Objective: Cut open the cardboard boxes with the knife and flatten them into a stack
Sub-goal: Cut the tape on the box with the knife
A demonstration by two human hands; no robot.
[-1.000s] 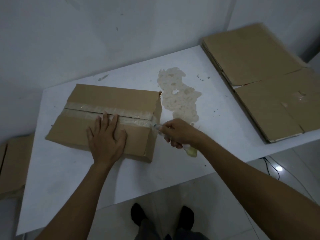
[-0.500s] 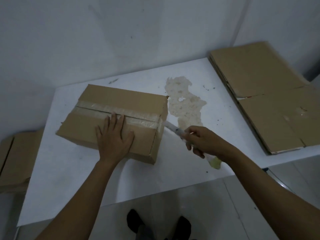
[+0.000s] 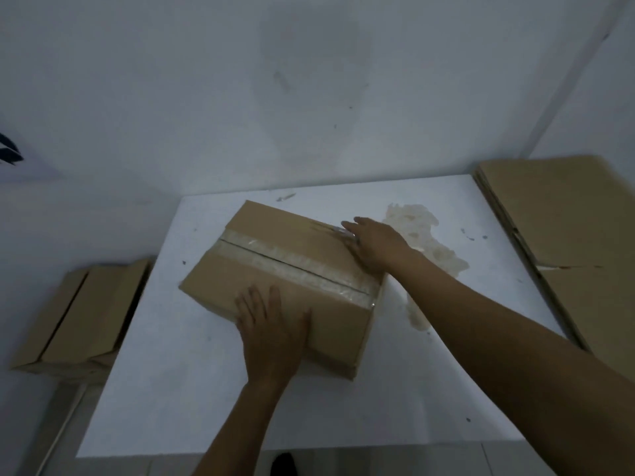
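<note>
Left hand flat on box — right hand holds knife.

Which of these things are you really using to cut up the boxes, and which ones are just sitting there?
Being used:
- taped box, pinned by the left hand
- knife in the right hand
- flattened stack on the right
- table

Just sitting there:
- rough patch on the tabletop
- cardboard beside the table's left edge; perhaps waiting its turn
</note>
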